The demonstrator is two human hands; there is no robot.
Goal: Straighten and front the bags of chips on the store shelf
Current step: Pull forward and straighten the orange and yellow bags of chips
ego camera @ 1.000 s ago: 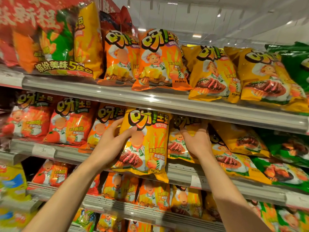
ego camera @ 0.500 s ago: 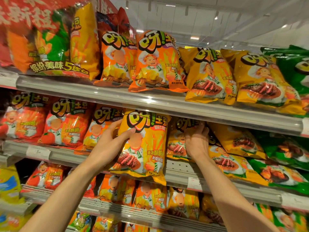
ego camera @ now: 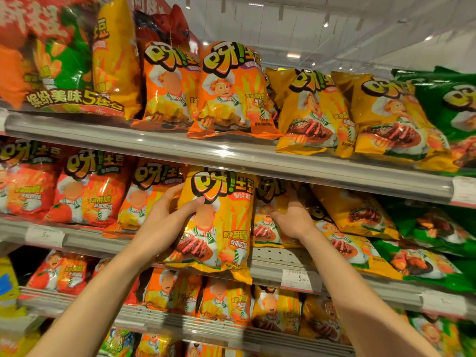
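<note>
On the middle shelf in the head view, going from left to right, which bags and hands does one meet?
red tomato bag → orange bag → left hand → upright yellow bag → right hand → tilted yellow bag → green bags

Grey metal shelf rails point(ego camera: 231, 155) with price tags point(ego camera: 296, 279) under a white ceiling point(ego camera: 334, 29) with strip lights.

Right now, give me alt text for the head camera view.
A left hand grips an upright yellow chip bag at the middle shelf edge while the right hand holds a second yellow bag behind it; more chip bags fill the other shelves.
</note>
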